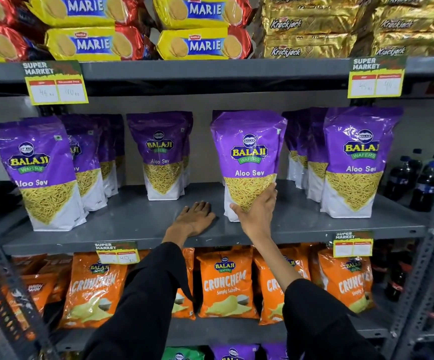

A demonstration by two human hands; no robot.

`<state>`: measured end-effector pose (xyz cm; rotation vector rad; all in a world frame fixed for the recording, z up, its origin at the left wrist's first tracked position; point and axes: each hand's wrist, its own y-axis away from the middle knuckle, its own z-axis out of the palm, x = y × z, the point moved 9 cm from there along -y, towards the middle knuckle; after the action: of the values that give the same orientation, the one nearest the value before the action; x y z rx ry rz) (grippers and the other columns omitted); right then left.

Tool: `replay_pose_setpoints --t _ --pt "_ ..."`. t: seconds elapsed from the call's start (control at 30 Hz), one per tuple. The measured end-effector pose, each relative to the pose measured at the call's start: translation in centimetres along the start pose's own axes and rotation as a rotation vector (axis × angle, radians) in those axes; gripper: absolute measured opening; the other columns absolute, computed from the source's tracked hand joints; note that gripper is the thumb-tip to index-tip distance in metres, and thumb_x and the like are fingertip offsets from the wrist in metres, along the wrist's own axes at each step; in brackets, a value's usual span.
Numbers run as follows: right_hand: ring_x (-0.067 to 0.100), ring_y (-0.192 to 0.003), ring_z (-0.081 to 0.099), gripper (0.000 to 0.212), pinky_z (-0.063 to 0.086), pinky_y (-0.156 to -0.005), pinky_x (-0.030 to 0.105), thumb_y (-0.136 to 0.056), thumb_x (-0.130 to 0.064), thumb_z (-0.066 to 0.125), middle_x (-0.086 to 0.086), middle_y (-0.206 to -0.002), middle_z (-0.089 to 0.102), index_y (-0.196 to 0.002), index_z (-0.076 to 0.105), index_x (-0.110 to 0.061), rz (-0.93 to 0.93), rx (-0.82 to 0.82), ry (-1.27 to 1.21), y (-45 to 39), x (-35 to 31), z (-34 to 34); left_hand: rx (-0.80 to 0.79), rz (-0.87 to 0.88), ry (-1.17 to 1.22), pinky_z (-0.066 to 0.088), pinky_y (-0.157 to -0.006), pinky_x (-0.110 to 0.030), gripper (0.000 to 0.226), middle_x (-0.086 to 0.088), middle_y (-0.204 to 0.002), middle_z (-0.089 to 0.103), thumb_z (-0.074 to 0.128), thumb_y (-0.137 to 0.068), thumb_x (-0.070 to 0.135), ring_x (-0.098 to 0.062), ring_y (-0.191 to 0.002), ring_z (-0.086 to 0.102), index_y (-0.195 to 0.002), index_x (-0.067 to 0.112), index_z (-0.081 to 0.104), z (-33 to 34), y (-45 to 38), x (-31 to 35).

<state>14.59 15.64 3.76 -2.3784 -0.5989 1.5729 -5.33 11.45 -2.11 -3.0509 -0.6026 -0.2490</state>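
Purple-and-white pouch (248, 162) with yellow sev panel; grey shelf (138, 216); orange crisp bags (227, 281) below; yellow-blue biscuit packs (192, 44) and gold packs (309, 35) above; black sleeves (143, 294).

Head-worn wide view, facing forward and down, close to pouch (248, 157), shelf (132, 219)

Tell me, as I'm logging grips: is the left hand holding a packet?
No, the left hand rests on the grey shelf; only the right hand grips an Aloo Sev packet.
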Motion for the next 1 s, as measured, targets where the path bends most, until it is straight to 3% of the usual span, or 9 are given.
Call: replay_pose_setpoints --t 0.43,0.7,0.83,0.9,1.0 --pt "0.044 -0.156 0.008 0.133 0.031 -0.119 0.061 -0.074 -0.046 0.085 0.026 -0.166 0.006 -0.159 -0.007 -0.002 0.004 -0.001 0.002 -0.2 0.3 0.1 0.009 -0.001 -0.02 0.003 -0.126 -0.043 0.067 -0.004 -0.17 0.003 0.016 -0.102 0.05 -0.019 -0.157 0.001 -0.161 0.019 0.008 -0.1 -0.1 0.0" --pt "0.043 -0.152 0.022 0.136 0.042 -0.111 0.058 -0.067 -0.066 0.078 0.024 -0.164 0.017 -0.159 -0.002 -0.006 -0.029 0.016 0.062 0.1 0.4 -0.1 0.021 0.011 -0.016 0.003 -0.126 -0.044 0.068 -0.004 -0.17 0.003 0.016 -0.102 0.051 -0.019 -0.157 0.0 -0.161 0.018 0.009 -0.1 0.2 0.1" --pt "0.043 -0.154 0.018 0.138 0.037 -0.118 0.054 -0.068 -0.064 0.08 0.026 -0.166 0.009 -0.159 -0.005 -0.005 -0.032 0.002 0.074 0.4 0.6 -0.2 0.036 0.016 -0.002 0.005 -0.126 -0.044 0.065 -0.005 -0.17 0.007 0.019 -0.103 0.048 -0.02 -0.157 0.005 -0.16 0.018 0.015 -0.4 0.3 0.1" --pt "0.041 -0.153 0.022 0.128 0.035 -0.12 0.051 -0.073 -0.058 0.08 0.025 -0.166 0.011 -0.16 0.0 -0.008 -0.085 0.087 0.124 1.6 -0.1 -0.9 0.08 0.027 0.034 0.011 -0.125 -0.044 0.061 -0.008 -0.169 0.014 0.024 -0.104 0.045 -0.023 -0.156 0.014 -0.157 0.016 0.024 -1.0 0.7 0.1" --pt "0.03 -0.139 0.045 0.086 0.05 -0.106 0.045 -0.088 -0.048 0.07 0.013 -0.154 0.036 -0.153 0.024 -0.016 -0.273 0.262 0.099 4.8 -2.1 -1.7 0.15 0.035 0.13 0.015 -0.123 -0.043 0.059 -0.009 -0.168 0.017 0.031 -0.104 0.043 -0.027 -0.154 0.019 -0.156 0.015 0.028 -1.6 2.1 -0.7"
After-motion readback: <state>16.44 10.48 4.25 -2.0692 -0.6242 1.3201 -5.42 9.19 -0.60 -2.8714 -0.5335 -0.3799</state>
